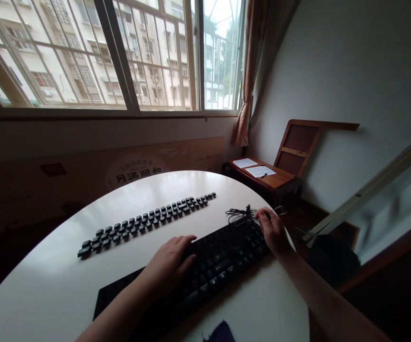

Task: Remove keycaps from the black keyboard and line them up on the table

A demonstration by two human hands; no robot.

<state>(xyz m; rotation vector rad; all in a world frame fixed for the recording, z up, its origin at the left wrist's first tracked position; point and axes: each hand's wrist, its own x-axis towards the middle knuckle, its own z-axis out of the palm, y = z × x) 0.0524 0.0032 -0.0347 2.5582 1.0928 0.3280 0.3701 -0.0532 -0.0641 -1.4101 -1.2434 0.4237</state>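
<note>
A black keyboard (223, 266) lies across the near part of a white round table (66, 280). My left hand (169, 263) rests flat on its middle, fingers together and stretched out. My right hand (272, 230) is at the keyboard's far right end, fingers pinched on a thin wire keycap puller (279, 209). A long double row of loose black keycaps (144, 221) lies on the table beyond the keyboard. The keyboard's bundled cable (239, 212) sits beside my right hand.
A wooden chair (280, 178) with papers and a pen on its seat stands past the table's right edge. A barred window (119, 52) and a low wall run behind. A dark blue cloth (221, 332) peeks at the near edge.
</note>
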